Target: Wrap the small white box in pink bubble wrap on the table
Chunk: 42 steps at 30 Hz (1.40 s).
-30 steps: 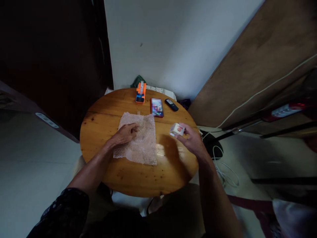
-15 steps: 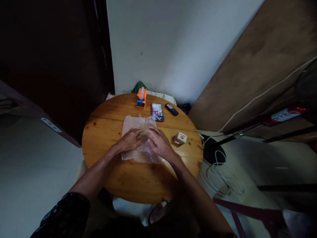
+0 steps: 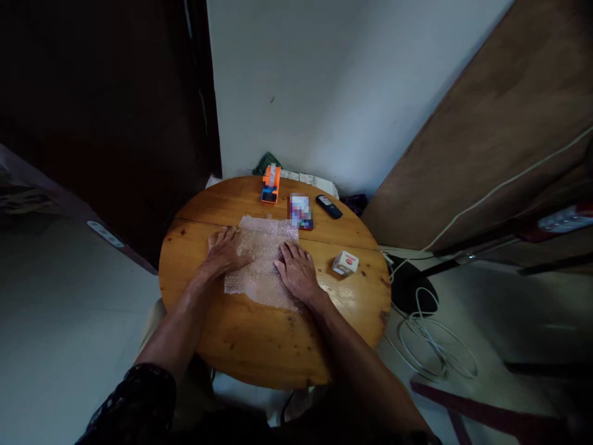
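A sheet of clear bubble wrap (image 3: 262, 272) lies spread on the round wooden table (image 3: 259, 340). My left hand (image 3: 226, 250) rests open on its left edge, fingers stretched out and thumb across the sheet. On the right edge, my right hand (image 3: 297, 270) lies flat with its fingers spread. A small white box (image 3: 345, 264) with a red mark stands to the right of my right hand, apart from it.
An orange and blue tape dispenser (image 3: 271, 184) stands at the table's back. Beside it lie a phone-like item (image 3: 301, 212), its face blurred out, and a dark handset (image 3: 328, 206). A white wall (image 3: 306, 93) rises behind. Coiled white cable (image 3: 435, 352) lies on the floor at right.
My hands were close together over the middle of the bubble wrap. They have moved apart to its left and right edges and flattened. The whole view has shifted slightly.
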Motion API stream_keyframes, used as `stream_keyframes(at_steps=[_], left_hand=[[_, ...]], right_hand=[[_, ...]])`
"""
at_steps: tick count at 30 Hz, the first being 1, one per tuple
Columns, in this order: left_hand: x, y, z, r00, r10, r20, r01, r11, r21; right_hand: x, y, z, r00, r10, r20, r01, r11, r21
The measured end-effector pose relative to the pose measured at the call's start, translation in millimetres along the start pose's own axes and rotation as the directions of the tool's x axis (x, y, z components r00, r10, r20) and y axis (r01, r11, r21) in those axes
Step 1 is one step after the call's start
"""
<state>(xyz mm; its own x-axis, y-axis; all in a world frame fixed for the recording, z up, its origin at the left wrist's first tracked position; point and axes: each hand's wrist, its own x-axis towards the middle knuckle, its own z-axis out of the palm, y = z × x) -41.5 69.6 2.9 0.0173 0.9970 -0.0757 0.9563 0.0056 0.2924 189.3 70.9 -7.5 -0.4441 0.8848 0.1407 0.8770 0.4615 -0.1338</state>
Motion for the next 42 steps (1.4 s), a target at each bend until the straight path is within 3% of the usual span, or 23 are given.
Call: stream_keyframes(at_steps=[4, 7, 10, 13, 17, 19, 23, 27, 30, 33, 37, 40, 42], left_hand=[[-6.8, 6.4, -11.4, 0.999, 0.018, -0.028, -0.018, 1.000, 0.018], [-18.8, 20.3, -22.6, 0.979, 0.200, -0.030, -0.200, 0.980, 0.013], [-34.3, 25.7, -24.0, 0.911, 0.402, 0.088, -0.407, 0.913, 0.042], [-50.9, 11.9, -15.8, 0.882, 0.418, 0.216, -0.439, 0.897, 0.054], [-70.4, -14.3, -5.4, 0.912, 0.391, 0.125, -0.399, 0.916, 0.050], [-77.2, -14.5, -1.5, 0.933, 0.356, 0.046, -0.359, 0.930, 0.084], [-86.0, 18.9, 13.7, 0.917, 0.381, -0.121, -0.371, 0.924, 0.093], [-97.4, 53.3, 38.3, 0.862, 0.494, -0.117, -0.495, 0.869, 0.025], [-104.8, 57.3, 50.9, 0.856, 0.485, -0.179, -0.487, 0.873, 0.035], [-107.5, 53.2, 53.5, 0.849, 0.493, -0.191, -0.494, 0.868, 0.045], [-107.1, 53.1, 50.6, 0.849, 0.487, -0.204, -0.490, 0.871, 0.042], [-107.2, 55.9, 49.3, 0.857, 0.475, -0.200, -0.478, 0.877, 0.034], [-108.5, 57.4, 48.9, 0.862, 0.469, -0.191, -0.472, 0.881, 0.033]], right_hand=[[1.0, -2.5, -0.8, 1.000, 0.017, -0.001, -0.017, 1.000, 0.017], [1.1, -2.5, -2.9, 1.000, 0.005, -0.008, -0.005, 0.999, 0.050], [1.8, -0.4, -3.2, 1.000, 0.005, -0.028, -0.002, 0.995, 0.097], [3.6, 2.4, -1.0, 0.999, 0.021, -0.033, -0.016, 0.990, 0.142], [5.7, 3.3, 0.0, 1.000, 0.016, -0.021, -0.012, 0.985, 0.171], [5.9, 2.8, -1.5, 1.000, 0.025, -0.017, -0.021, 0.984, 0.179], [4.4, 2.8, -4.9, 1.000, 0.017, -0.012, -0.015, 0.980, 0.201], [3.6, 4.4, -10.7, 0.999, -0.003, -0.038, 0.012, 0.972, 0.236], [1.9, 9.1, -27.2, 0.994, -0.027, -0.105, 0.052, 0.969, 0.240], [-6.4, 25.1, -55.6, 0.982, -0.006, -0.190, 0.052, 0.969, 0.242], [-30.3, 66.3, -83.6, 0.977, 0.087, -0.197, -0.046, 0.978, 0.203], [-50.2, 96.1, -77.7, 0.948, 0.303, -0.100, -0.284, 0.944, 0.166], [-59.7, 109.0, -63.9, 0.935, 0.347, -0.073, -0.329, 0.926, 0.186]])
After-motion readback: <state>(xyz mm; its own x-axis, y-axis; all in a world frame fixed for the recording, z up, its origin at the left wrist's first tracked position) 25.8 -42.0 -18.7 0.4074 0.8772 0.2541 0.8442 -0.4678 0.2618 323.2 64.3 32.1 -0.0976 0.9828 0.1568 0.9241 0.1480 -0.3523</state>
